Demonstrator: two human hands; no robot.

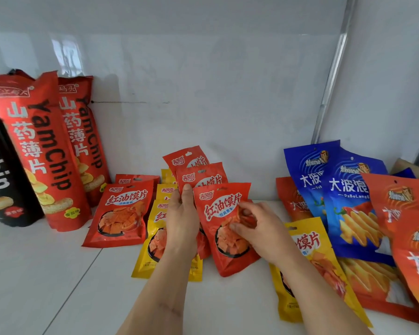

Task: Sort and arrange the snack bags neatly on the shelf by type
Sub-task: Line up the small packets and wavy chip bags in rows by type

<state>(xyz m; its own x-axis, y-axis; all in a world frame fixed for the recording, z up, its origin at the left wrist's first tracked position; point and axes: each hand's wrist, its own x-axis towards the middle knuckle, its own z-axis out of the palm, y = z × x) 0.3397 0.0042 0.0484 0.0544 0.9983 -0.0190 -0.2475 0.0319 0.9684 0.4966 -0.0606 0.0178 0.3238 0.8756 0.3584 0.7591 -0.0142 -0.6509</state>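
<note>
My left hand (182,221) grips a fanned stack of small red snack bags (202,180) at mid-shelf, thumb on the front. My right hand (257,226) pinches the front red bag (224,252) of that stack at its middle. Another small red bag (121,213) leans to the left, with one more behind it. Small yellow bags (153,240) lie under my left wrist, and another yellow bag (317,259) lies under my right forearm. Tall red YamChip bags (41,151) stand at the left. Blue wavy-chip bags (346,197) and orange wavy-chip bags (402,213) lean at the right.
A black YamChip bag (3,180) stands at the far left edge. The white shelf (58,274) has a white back wall (203,93) and a metal upright (331,76) at the right corner. A brown paper edge (406,166) shows at the far right.
</note>
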